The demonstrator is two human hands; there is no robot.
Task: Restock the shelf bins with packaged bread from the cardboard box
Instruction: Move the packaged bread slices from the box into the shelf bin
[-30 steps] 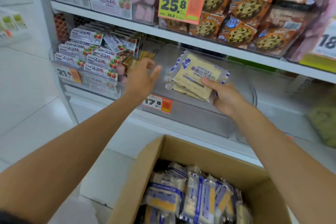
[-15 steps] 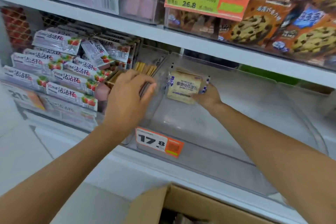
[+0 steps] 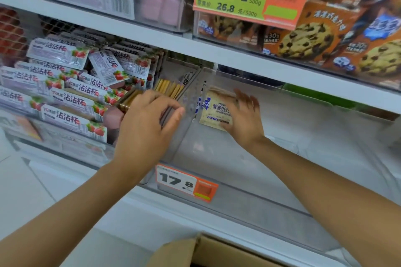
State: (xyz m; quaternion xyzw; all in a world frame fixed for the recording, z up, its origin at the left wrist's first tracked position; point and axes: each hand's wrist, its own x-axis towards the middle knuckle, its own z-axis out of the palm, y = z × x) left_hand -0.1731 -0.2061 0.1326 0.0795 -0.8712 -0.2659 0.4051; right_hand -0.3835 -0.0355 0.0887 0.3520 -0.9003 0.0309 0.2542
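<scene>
The bread packet (image 3: 213, 110) lies far left in the clear bin (image 3: 249, 171), and the right hand (image 3: 245, 117) lays straight, spread fingers on it. The left hand (image 3: 145, 130) curls its fingers over the bin's left wall. The cardboard box (image 3: 180, 251) sits near, below.

head cam | worn on head | faces forward-down | close to shelf bin (image 3: 217, 156) | single view
</scene>
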